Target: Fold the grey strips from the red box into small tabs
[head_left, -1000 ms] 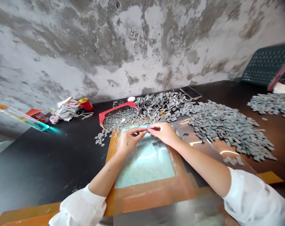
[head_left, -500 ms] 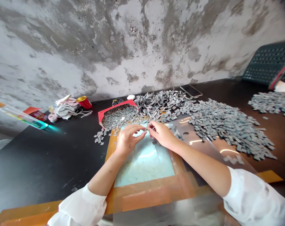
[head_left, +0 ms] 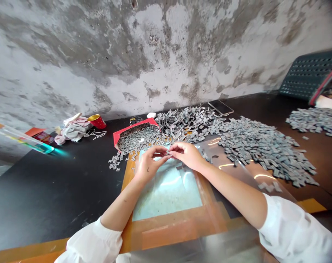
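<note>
Together, left hand (head_left: 148, 163) and right hand (head_left: 188, 156) pinch a grey piece (head_left: 168, 152).

No text, label, brand or number can be read.

From my remote seat I'm seeing a smartphone (head_left: 221, 107) lying on the blk tabletop (head_left: 72, 182) nr the wall (head_left: 160, 47), which is showing patchy grey & white plaster. Over on the L, a red cup (head_left: 100, 122) w/ gold interior is sitting beside a bundle of pale cloth (head_left: 76, 130), thin white cord (head_left: 97, 135) trailing alongside. Further L, a red pkt (head_left: 42, 137) is resting partly behind a clear tube (head_left: 23, 140) w/ orange top & teal base. Far R, a dk green perforated basket (head_left: 305, 75) w/ red rim is lying tipped; contents unclear.
</note>
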Action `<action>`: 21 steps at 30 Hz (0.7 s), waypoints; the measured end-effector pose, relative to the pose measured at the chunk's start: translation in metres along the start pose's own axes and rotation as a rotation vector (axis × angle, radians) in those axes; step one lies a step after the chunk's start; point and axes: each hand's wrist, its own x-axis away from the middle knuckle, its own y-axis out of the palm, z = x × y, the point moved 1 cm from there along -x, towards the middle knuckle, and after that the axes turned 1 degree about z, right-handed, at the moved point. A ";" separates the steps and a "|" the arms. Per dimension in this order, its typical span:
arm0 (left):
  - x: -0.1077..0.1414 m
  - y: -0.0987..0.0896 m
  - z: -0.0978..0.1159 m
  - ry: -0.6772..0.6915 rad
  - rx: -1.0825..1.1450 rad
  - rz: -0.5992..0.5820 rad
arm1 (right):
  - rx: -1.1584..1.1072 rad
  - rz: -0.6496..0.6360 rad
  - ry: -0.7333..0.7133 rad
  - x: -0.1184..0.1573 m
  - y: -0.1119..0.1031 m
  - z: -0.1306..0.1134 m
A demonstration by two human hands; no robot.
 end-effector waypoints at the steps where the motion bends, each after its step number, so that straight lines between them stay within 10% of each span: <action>1: -0.001 0.001 -0.002 -0.052 0.113 -0.019 | -0.015 -0.001 0.004 -0.001 0.000 0.002; 21: -0.002 0.005 -0.004 -0.179 0.533 -0.195 | -0.231 -0.130 0.105 -0.001 0.002 0.004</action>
